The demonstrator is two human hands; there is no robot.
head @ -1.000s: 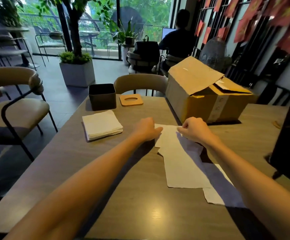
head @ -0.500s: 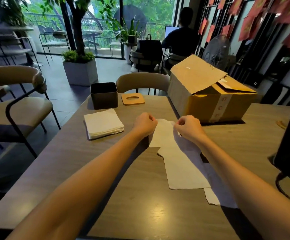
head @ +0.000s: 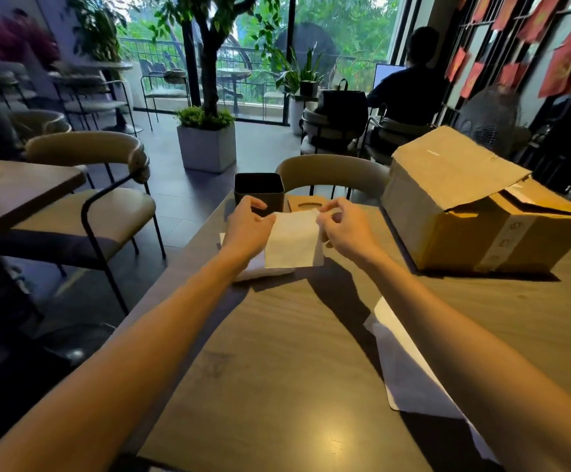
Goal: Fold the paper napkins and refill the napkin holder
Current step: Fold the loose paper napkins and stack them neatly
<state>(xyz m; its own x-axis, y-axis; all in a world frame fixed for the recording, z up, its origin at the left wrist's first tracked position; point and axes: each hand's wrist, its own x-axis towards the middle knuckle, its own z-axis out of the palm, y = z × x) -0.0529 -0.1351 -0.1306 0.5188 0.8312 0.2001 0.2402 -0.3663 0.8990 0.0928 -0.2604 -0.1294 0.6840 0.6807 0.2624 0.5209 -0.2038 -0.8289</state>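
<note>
Two hands, left hand and right hand, pinching a folded napkin between them, above the stack.

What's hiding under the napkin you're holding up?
Below the napkin, held by both hands, a stack of folded napkins pokes out on the table. Most of the stack is covered.

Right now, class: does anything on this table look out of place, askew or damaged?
The cardboard box looks rough: its top flap sits crooked and half open, with torn edges. Loose unfolded napkins lie skewed near the right forearm. Nothing looks spilled.
</note>
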